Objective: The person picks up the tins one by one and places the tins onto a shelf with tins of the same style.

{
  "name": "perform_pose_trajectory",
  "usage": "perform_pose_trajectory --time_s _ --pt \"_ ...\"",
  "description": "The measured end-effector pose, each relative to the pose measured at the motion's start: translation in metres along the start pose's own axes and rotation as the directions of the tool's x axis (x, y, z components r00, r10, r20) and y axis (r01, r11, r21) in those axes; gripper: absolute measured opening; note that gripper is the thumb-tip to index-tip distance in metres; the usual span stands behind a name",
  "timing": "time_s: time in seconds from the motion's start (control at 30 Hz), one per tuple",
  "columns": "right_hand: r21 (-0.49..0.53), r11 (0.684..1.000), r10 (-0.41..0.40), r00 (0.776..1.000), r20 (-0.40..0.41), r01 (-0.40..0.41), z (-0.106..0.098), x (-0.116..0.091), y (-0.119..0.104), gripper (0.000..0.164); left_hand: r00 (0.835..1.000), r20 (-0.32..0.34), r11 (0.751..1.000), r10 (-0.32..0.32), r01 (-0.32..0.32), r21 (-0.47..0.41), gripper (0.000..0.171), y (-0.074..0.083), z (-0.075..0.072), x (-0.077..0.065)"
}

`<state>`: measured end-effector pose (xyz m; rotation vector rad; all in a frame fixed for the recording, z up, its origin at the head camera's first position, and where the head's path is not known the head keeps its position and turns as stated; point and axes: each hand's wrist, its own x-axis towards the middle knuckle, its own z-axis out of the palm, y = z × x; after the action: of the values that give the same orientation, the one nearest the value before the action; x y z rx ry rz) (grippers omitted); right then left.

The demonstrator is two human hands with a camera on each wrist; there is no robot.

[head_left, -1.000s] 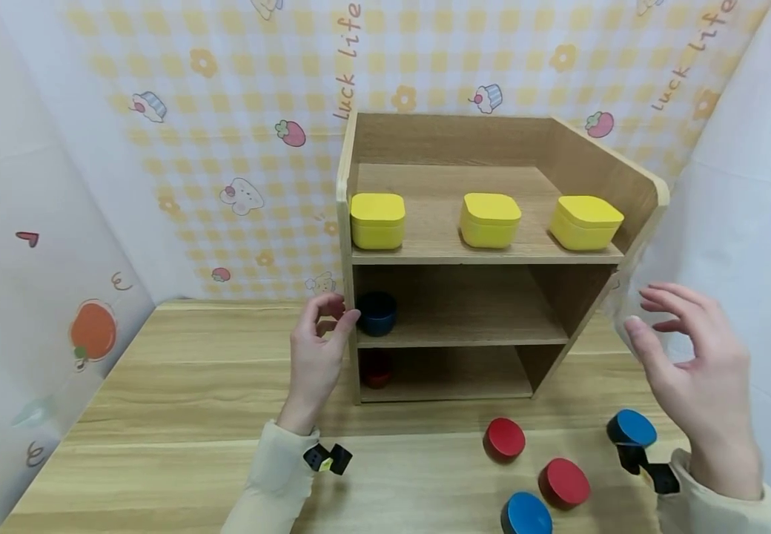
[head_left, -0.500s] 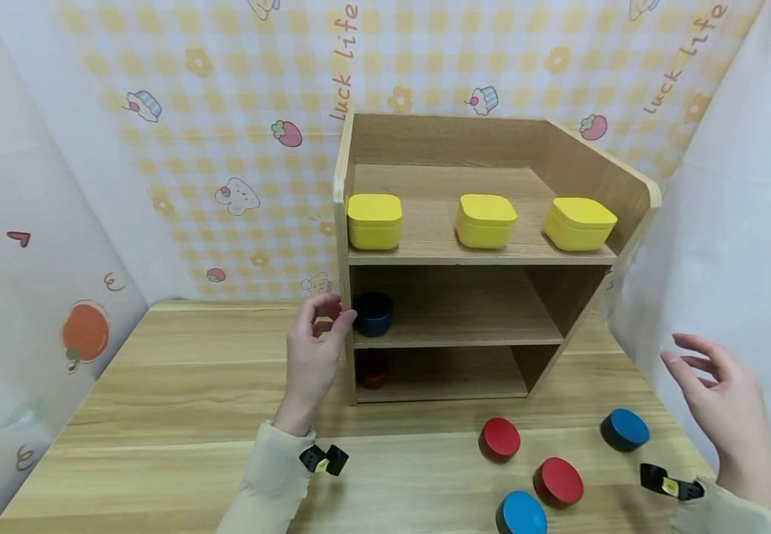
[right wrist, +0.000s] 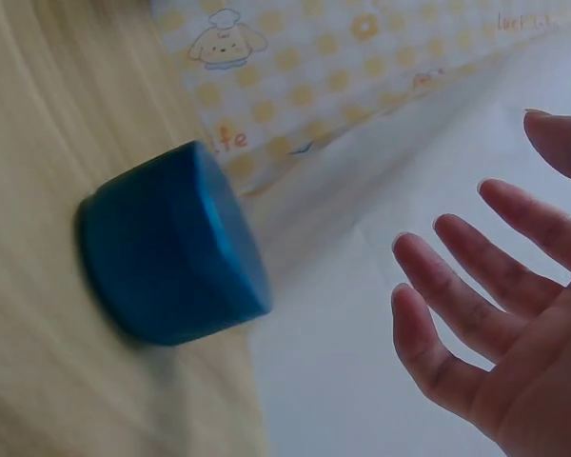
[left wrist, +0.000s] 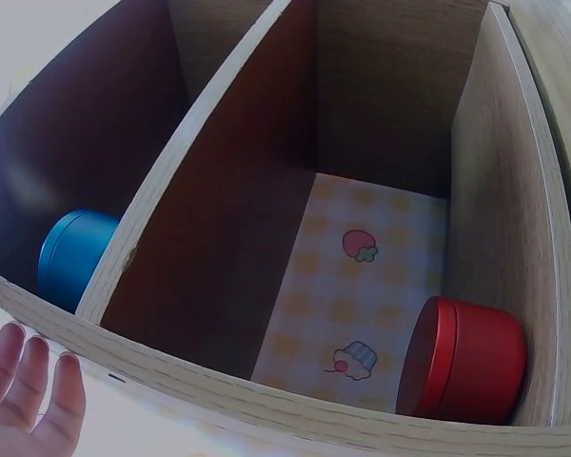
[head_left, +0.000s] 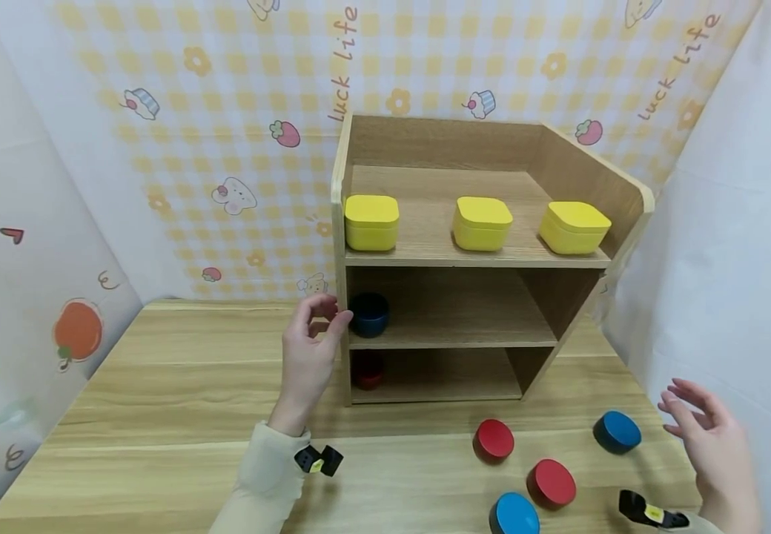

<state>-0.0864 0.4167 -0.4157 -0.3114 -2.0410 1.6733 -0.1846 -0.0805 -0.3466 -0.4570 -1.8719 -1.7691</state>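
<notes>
My left hand (head_left: 308, 356) is at the left side panel of a wooden shelf unit (head_left: 448, 259), thumb on its front edge and fingers along the outside. Just inside the panel, a round blue tin (head_left: 369, 315) stands on the middle shelf. Below it, a red tin (left wrist: 466, 360) sits in the bottom compartment, clearer in the left wrist view. My right hand (head_left: 715, 437) hovers with fingers loosely spread, holding nothing. Nearest to it is a blue tin (right wrist: 176, 248) on the table, apart from the fingers.
Yellow lidded boxes (head_left: 371, 222) line the top shelf's front. Two red tins (head_left: 494, 440) and another blue tin (head_left: 515, 513) stand on the wooden table (head_left: 179, 415) before the unit. A white curtain (head_left: 726, 259) hangs at the right.
My right hand has dropped away from beside the shelf unit, down to the level of the blue tin on the right. My left hand stays at the side panel.
</notes>
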Motion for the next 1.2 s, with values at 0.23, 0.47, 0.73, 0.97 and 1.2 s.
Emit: perform_pose_trajectory --time_s 0.23,0.47,0.73,0.97,1.2 --pt "0.092 0.991 0.086 0.99 0.108 -0.096 -0.01 -0.006 0.018 0.03 1.0 0.001 1.0 0.011 -0.011 -0.007 0.022 -0.001 0.0 0.001" --pt "-0.025 0.971 0.235 0.935 0.264 -0.237 -0.023 -0.005 0.034 0.033 1.0 0.003 1.0 0.024 -0.024 -0.004 0.022 -0.001 0.0 0.0" --pt "-0.339 0.864 0.483 0.804 0.347 -0.373 -0.025 0.003 0.038 0.069 1.0 0.006 1.0 0.014 -0.014 0.002 0.023 0.001 -0.001 0.0" --pt "-0.45 0.833 0.514 0.751 0.415 -0.321 -0.012 0.005 0.038 0.081 1.0 0.004 0.999 0.027 -0.027 0.021 0.023 0.004 -0.002 0.002" --pt "-0.51 0.831 0.464 0.781 0.418 -0.222 -0.009 0.003 0.039 0.075 1.0 0.01 1.0 -0.001 0.001 0.001 0.022 0.006 -0.002 0.0"
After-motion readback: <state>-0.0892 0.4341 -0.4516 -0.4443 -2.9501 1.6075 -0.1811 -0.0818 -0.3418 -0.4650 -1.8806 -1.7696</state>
